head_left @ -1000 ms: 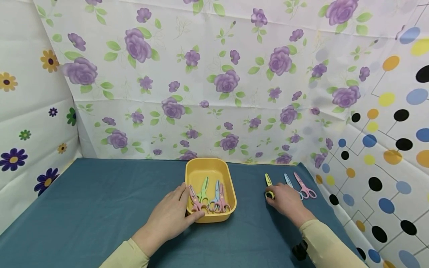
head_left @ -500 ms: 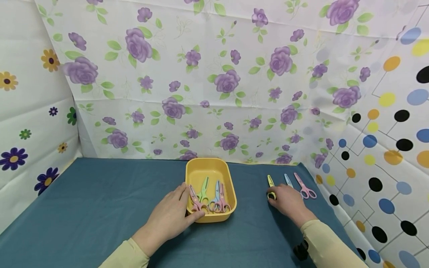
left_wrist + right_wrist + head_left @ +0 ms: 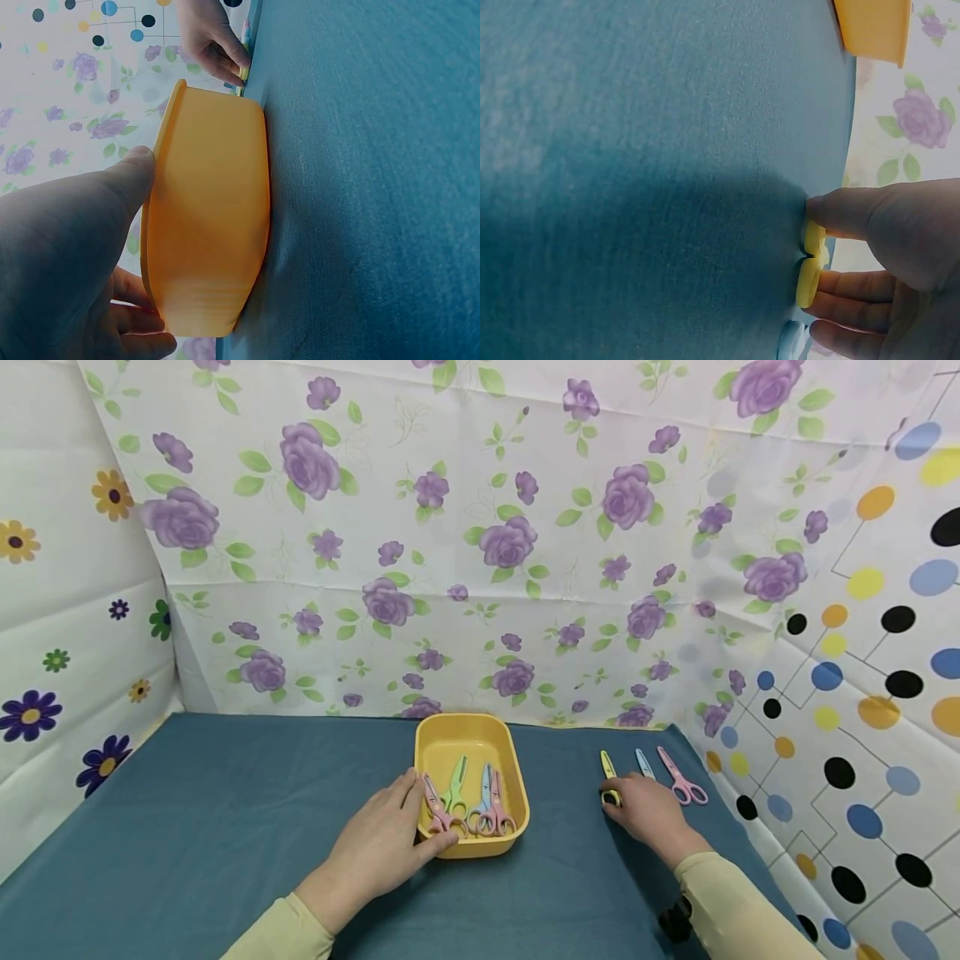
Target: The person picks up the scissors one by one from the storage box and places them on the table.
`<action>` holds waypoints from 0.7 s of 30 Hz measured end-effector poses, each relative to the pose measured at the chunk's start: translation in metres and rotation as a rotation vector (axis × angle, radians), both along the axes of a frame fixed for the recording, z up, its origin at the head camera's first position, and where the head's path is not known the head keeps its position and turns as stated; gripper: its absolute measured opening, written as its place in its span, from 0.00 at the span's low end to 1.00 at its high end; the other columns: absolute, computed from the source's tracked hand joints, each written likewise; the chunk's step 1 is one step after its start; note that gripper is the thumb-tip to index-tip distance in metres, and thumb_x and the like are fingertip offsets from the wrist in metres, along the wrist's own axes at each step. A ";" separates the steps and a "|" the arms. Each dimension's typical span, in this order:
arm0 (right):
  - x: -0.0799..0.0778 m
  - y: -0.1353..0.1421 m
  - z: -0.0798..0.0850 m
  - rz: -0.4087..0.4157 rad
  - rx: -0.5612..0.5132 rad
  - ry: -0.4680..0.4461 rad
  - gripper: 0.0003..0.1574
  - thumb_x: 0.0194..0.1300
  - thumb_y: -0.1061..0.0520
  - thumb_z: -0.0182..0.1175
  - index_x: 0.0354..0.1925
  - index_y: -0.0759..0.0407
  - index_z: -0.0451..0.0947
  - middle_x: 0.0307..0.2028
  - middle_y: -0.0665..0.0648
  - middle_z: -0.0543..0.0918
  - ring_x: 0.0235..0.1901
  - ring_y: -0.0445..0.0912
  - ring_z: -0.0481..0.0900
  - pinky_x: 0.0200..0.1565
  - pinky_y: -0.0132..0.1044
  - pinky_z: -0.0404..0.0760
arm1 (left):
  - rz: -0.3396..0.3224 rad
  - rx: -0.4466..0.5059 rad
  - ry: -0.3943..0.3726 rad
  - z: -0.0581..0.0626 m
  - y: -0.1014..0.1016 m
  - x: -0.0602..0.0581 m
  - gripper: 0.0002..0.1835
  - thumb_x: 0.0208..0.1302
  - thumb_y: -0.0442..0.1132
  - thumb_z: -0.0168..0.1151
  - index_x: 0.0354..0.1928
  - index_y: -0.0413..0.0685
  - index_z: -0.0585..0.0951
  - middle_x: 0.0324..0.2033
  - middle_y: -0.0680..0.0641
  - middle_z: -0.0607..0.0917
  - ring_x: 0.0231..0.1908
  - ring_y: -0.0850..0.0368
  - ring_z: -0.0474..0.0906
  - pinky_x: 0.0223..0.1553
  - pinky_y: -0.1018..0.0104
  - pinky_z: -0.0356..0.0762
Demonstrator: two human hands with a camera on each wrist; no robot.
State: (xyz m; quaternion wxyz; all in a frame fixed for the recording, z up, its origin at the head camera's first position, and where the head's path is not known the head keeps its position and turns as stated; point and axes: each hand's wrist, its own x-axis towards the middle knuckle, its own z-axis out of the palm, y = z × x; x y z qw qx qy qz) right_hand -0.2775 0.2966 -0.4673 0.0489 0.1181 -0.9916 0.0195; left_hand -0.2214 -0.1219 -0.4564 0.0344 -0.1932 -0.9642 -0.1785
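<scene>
In the head view my left hand [image 3: 375,839] holds the near left corner of a yellow plastic tray [image 3: 472,743]. The left wrist view has its thumb and fingers against the tray's rim [image 3: 146,247]. Pink scissors [image 3: 442,810], green scissors [image 3: 456,783], blue scissors [image 3: 486,789] and another pink pair [image 3: 497,806] lie in the tray. To the right, my right hand [image 3: 648,810] pinches yellow scissors [image 3: 607,764] by the handles, blades pointing away, on the cloth. In the right wrist view thumb and fingers press the two yellow handle rings [image 3: 808,283] from opposite sides.
Blue scissors [image 3: 644,763], partly hidden by my right hand, and pink scissors [image 3: 678,777] lie farther right. Blue-green cloth [image 3: 187,843] covers the table. A floral sheet [image 3: 450,652] hangs at the back, with a dotted sheet [image 3: 870,760] along the right side.
My right hand and the yellow scissors have shifted slightly to the right, toward the blue pair. The left hand and the tray stay where they were.
</scene>
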 end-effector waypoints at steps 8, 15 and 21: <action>0.000 0.000 0.001 -0.012 -0.002 -0.022 0.19 0.72 0.53 0.76 0.59 0.56 0.91 0.42 0.60 0.87 0.36 0.53 0.85 0.38 0.55 0.88 | -0.002 -0.001 -0.009 0.001 0.000 0.001 0.55 0.74 0.73 0.64 0.83 0.34 0.66 0.82 0.32 0.64 0.80 0.35 0.65 0.79 0.38 0.65; 0.001 0.002 0.003 -0.047 -0.005 -0.043 0.21 0.73 0.53 0.75 0.61 0.56 0.90 0.43 0.60 0.87 0.39 0.55 0.86 0.41 0.57 0.88 | 0.001 -0.002 -0.012 0.001 0.000 0.001 0.56 0.74 0.73 0.64 0.84 0.34 0.66 0.83 0.32 0.64 0.80 0.35 0.64 0.79 0.38 0.64; 0.001 0.003 0.004 -0.062 -0.007 -0.056 0.22 0.74 0.52 0.75 0.62 0.56 0.90 0.45 0.61 0.87 0.43 0.58 0.87 0.43 0.60 0.88 | 0.000 -0.009 -0.013 0.001 0.000 0.001 0.56 0.74 0.74 0.63 0.84 0.34 0.66 0.83 0.32 0.64 0.81 0.35 0.64 0.80 0.38 0.64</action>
